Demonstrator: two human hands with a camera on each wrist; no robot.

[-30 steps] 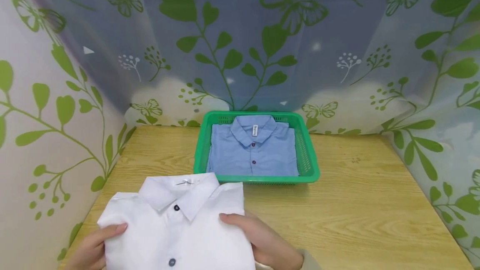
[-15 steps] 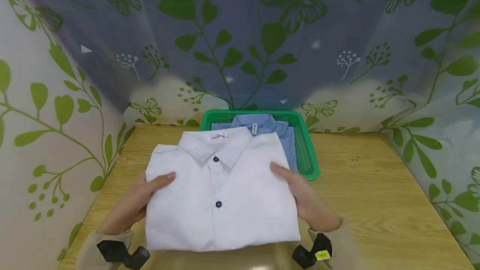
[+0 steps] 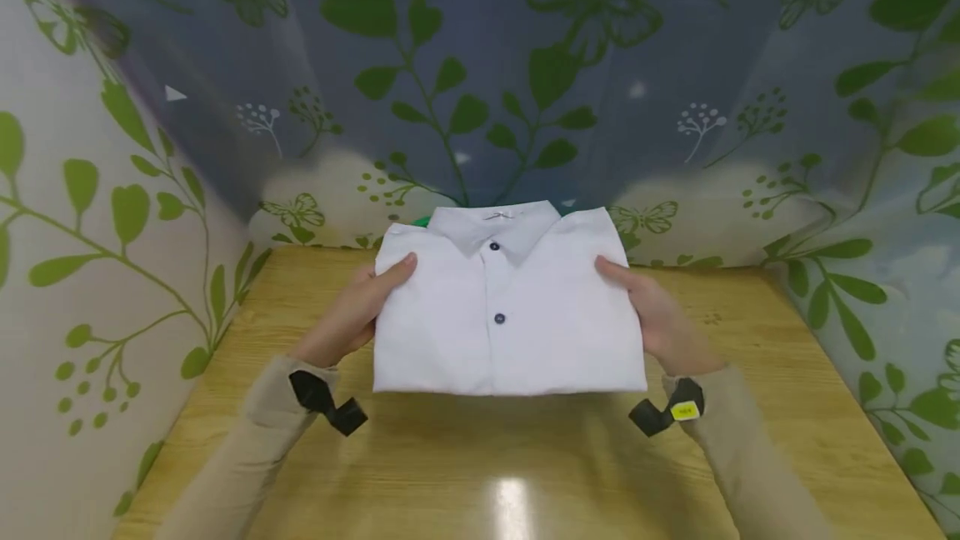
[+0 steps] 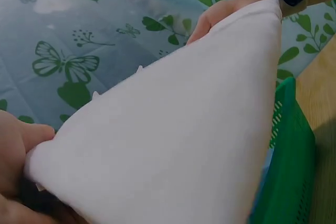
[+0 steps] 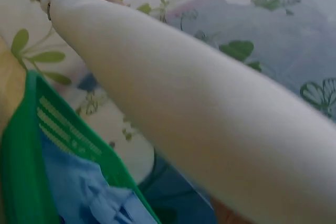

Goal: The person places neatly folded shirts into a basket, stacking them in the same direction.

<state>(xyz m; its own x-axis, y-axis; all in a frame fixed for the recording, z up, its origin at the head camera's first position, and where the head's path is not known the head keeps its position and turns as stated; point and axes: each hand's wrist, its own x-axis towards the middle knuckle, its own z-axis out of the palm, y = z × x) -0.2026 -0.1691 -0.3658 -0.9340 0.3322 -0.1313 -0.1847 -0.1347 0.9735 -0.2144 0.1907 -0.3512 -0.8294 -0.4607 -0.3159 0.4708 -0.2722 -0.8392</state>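
Note:
Between both hands is a folded white shirt (image 3: 442, 315), collar toward the back wall and dark buttons facing up. My left hand (image 3: 367, 302) grips its left side, thumb on top. On the opposite side my right hand (image 3: 660, 315) holds it the same way, the fingers hidden underneath. In the wrist views the shirt hangs above a green basket (image 5: 21, 177), apart from it. Inside the basket lies a folded blue shirt (image 5: 79, 182), which the white shirt covers in the head view.
The wooden table (image 3: 450, 465) runs up to a curtain (image 3: 480, 65) with leaf and butterfly prints at the back and sides. A black camera mount (image 3: 326, 402) sits on the left wrist, and another camera mount (image 3: 667, 407) on the right.
Both hands have carried the white shirt from the front left, forward and to the right, until it hides nearly all of the basket in the head view. The basket has stayed put.

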